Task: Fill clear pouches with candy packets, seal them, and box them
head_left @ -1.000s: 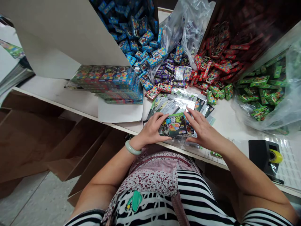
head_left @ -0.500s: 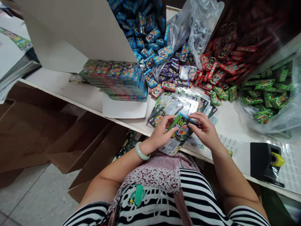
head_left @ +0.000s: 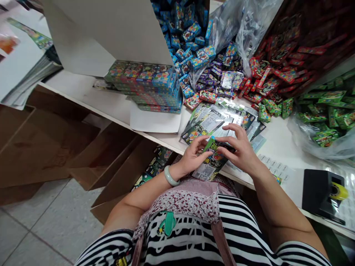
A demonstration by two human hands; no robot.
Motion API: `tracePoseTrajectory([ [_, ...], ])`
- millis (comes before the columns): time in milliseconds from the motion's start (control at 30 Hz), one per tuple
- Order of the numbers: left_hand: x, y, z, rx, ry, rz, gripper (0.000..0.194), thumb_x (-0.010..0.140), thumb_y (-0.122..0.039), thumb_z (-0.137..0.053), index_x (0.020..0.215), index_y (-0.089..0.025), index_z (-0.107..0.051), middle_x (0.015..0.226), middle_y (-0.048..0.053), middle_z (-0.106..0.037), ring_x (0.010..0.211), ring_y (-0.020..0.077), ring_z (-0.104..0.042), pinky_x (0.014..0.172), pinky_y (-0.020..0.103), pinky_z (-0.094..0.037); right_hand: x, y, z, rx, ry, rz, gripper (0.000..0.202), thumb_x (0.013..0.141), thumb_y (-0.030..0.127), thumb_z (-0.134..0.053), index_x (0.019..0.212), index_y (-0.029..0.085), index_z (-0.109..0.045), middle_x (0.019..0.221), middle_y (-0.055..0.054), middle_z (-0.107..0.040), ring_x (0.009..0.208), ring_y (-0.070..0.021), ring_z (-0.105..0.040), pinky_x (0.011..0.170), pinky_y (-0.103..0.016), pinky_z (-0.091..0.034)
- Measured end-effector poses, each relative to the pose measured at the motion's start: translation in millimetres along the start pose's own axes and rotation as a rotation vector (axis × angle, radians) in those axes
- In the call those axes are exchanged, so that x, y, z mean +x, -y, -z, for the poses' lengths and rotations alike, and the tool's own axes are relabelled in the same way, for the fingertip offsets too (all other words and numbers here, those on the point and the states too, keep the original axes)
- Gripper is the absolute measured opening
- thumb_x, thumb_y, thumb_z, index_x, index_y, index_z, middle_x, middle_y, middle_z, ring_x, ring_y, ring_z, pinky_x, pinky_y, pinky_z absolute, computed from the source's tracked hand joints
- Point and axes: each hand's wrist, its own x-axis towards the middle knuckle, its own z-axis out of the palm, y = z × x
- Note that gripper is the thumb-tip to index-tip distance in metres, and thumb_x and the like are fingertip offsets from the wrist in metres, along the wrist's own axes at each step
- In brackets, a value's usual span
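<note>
My left hand (head_left: 196, 155), with a pale bangle on its wrist, grips the left side of a black and green printed packet (head_left: 208, 168) just off the table's front edge. Against the packet's upper right side lie the fingers of my right hand (head_left: 240, 149); its thumb and fingertips pinch that edge, with the forefinger raised. A bit of blue shows at the packet's top. Behind my hands, similar flat packets (head_left: 202, 127) lie fanned out on the white table (head_left: 280, 138).
Small blue boxes (head_left: 191, 33), purple boxes (head_left: 212, 75), red boxes (head_left: 285, 75) and green boxes (head_left: 327, 114) are heaped at the back. Stacked printed boxes (head_left: 149, 87) stand left. A tape dispenser (head_left: 318, 192) sits right. Open cartons (head_left: 50, 147) are below the table at left.
The view has shifted, so the table's things appear further right. My right hand's fingers have spread more over the packet's top, while my left hand keeps its grip.
</note>
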Motion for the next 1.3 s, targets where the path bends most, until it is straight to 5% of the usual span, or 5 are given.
tracePoseTrajectory([
  [200, 5, 6, 22.8, -0.037, 0.07, -0.004, 0.062, 0.093, -0.042, -0.061, 0.148, -0.032, -0.034, 0.123, 0.008, -0.063, 0.108, 0.0213, -0.066, 0.09, 0.04, -0.059, -28, 5, -28, 0.148, -0.365, -0.317, 0.042, 0.09, 0.039, -0.061, 0.129, 0.032, -0.049, 0.135, -0.014, -0.048, 0.129, -0.0314, -0.051, 0.101, -0.053, -0.048],
  [467, 9, 6, 16.8, -0.044, 0.076, -0.007, 0.066, 0.092, -0.048, -0.061, 0.149, -0.033, -0.031, 0.13, 0.01, -0.06, 0.112, 0.0222, -0.065, 0.091, 0.039, -0.059, -25, 8, -58, 0.588, -0.506, -0.608, 0.033, 0.086, 0.045, -0.062, 0.113, 0.028, -0.051, 0.103, -0.005, -0.062, 0.086, -0.0176, -0.063, 0.08, -0.034, -0.055],
  [800, 26, -21, 13.5, -0.079, -0.107, -0.083, 0.023, 0.094, -0.041, -0.06, 0.086, -0.019, -0.063, 0.106, 0.007, -0.07, 0.1, 0.019, -0.068, 0.087, 0.037, -0.057, -24, -2, -24, 0.556, -0.3, -0.413, 0.019, 0.091, 0.041, -0.06, 0.084, 0.024, -0.06, 0.096, -0.006, -0.065, 0.089, -0.0182, -0.062, 0.069, -0.031, -0.052],
  [967, 39, -33, 13.9, -0.223, -0.092, -0.003, 0.023, 0.088, -0.035, -0.071, 0.106, -0.021, -0.066, 0.092, 0.004, -0.074, 0.085, 0.0151, -0.07, 0.08, 0.03, -0.057, -15, -6, -12, 0.773, -0.258, -0.479, 0.025, 0.084, 0.039, -0.071, 0.103, 0.028, -0.06, 0.089, -0.001, -0.064, 0.076, -0.0143, -0.062, 0.054, -0.024, -0.05],
  [1300, 49, -53, 15.6, -0.082, -0.038, 0.012, 0.011, 0.081, -0.025, -0.072, 0.078, -0.017, -0.066, 0.075, 0.0, -0.066, 0.068, 0.0095, -0.059, 0.062, 0.021, -0.05, 4, 4, 1, 0.72, -0.136, -0.5, 0.023, 0.078, 0.041, -0.074, 0.082, 0.022, -0.061, 0.076, 0.001, -0.063, 0.062, -0.0111, -0.055, 0.054, -0.025, -0.046],
])
